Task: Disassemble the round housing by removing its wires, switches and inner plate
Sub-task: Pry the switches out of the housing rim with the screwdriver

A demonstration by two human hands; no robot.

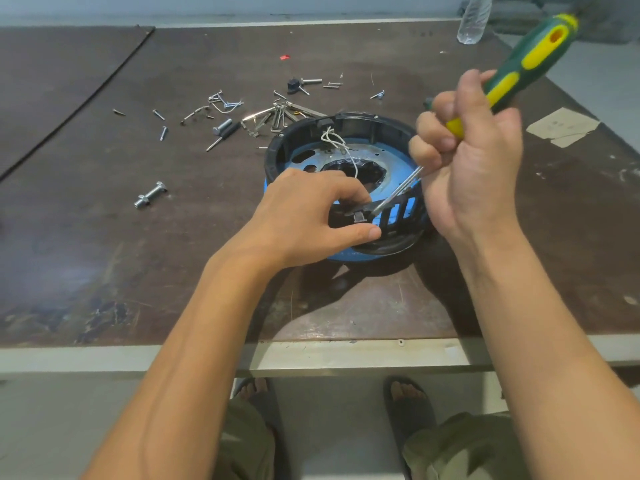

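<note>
1. Housing first: the round black plastic housing with a blue rim (346,188) sits near the front edge of the worn brown table (104,237), loose silver screws and bolts (221,109) parked to its left, probably so they're out of the way.
2. Left hand (304,216) pinches a small black switch (360,214) on the near wall, looks like it's steadying it.
3. White wires (337,142) still hang off the far wall.
4. Right hand (474,157) is clenched around a green-and-yellow screwdriver (526,64), tip angled at the switch, I'd guess to pry it.
</note>
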